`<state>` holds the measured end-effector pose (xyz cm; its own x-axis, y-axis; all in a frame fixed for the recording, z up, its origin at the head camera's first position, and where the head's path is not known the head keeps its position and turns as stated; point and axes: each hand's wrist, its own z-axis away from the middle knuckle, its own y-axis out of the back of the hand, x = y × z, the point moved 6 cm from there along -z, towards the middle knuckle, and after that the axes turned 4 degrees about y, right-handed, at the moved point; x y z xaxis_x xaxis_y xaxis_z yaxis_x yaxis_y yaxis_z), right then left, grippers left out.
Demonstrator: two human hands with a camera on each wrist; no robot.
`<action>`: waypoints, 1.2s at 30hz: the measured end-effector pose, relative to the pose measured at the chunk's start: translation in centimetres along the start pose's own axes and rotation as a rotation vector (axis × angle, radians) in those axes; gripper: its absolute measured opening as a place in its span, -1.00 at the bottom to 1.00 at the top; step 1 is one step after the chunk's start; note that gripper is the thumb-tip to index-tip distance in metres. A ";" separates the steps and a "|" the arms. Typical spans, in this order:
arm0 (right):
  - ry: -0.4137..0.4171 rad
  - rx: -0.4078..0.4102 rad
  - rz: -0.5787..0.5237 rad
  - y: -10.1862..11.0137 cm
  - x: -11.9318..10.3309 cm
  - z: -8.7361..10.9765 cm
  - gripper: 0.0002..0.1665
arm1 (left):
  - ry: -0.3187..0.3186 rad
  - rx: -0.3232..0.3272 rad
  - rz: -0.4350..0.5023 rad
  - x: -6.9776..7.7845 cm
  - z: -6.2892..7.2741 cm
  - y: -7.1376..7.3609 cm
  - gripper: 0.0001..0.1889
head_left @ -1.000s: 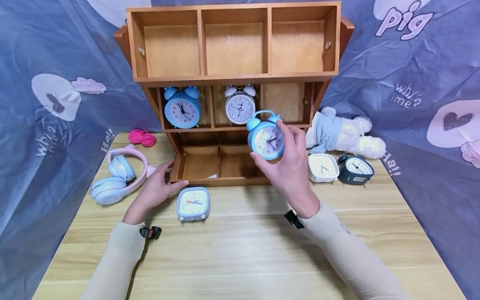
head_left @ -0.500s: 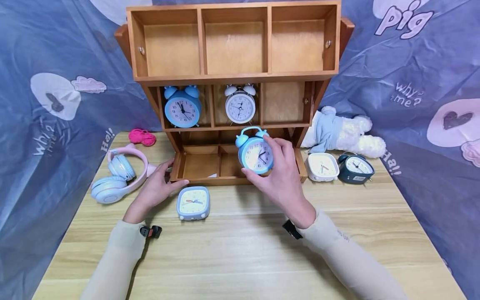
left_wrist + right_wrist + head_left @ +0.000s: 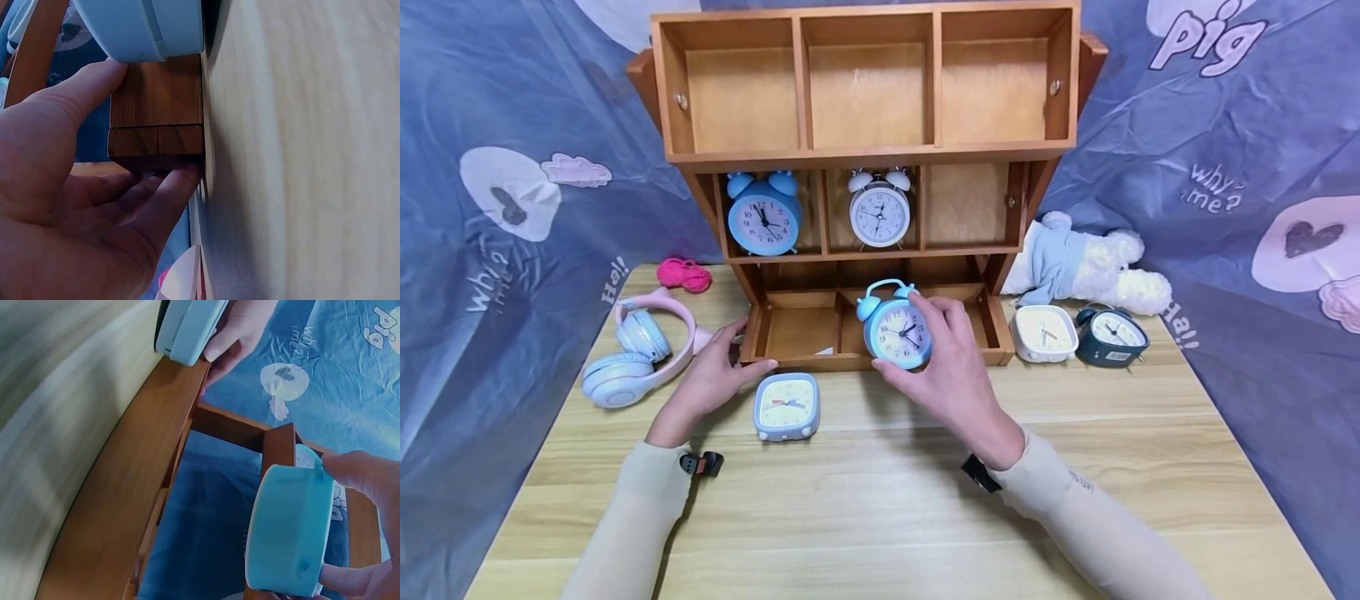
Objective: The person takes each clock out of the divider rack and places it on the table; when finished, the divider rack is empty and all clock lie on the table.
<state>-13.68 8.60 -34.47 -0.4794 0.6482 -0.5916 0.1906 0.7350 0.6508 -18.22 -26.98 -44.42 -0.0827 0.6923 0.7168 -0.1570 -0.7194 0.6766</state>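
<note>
A light-blue twin-bell alarm clock [image 3: 898,333] is in my right hand [image 3: 953,367], pinched at its right side between thumb and fingers. It stands upright in front of the bottom tier's middle compartment; the right wrist view shows its smooth blue casing [image 3: 289,531] tilted. My left hand [image 3: 717,377] grips the lower left corner of the wooden shelf [image 3: 872,155], thumb at the front and fingers around the side. Just right of that hand, a square blue clock [image 3: 787,407] rests on the table. A blue twin-bell clock [image 3: 765,218] and a white one [image 3: 880,213] occupy the middle tier.
Right of the shelf stand a square white clock [image 3: 1046,334] and a dark green clock [image 3: 1112,336], with a white plush toy [image 3: 1097,262] behind. Headphones [image 3: 638,350] and pink yarn [image 3: 684,275] lie at the left. A printed blue cloth [image 3: 1247,125] hangs behind the table.
My right hand has carried the light-blue alarm clock down and to the left, from the middle tier's lower edge to the bottom tier. The left hand keeps its place on the shelf corner.
</note>
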 end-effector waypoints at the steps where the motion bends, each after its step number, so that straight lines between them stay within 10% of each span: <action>1: -0.002 -0.009 0.001 -0.1 0.0 0.1 0.15 | 0.001 -0.001 0.000 0.0 0.0 0.0 0.09; 36: -0.069 -0.291 -0.019 -4.4 -0.7 2.9 0.16 | 0.001 0.005 -0.004 0.1 0.0 0.0 0.06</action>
<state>-11.68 5.50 -38.32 -0.4195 0.6539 -0.6296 -0.0760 0.6659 0.7422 -18.26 -26.91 -44.37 -0.0834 0.6951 0.7141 -0.1527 -0.7170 0.6801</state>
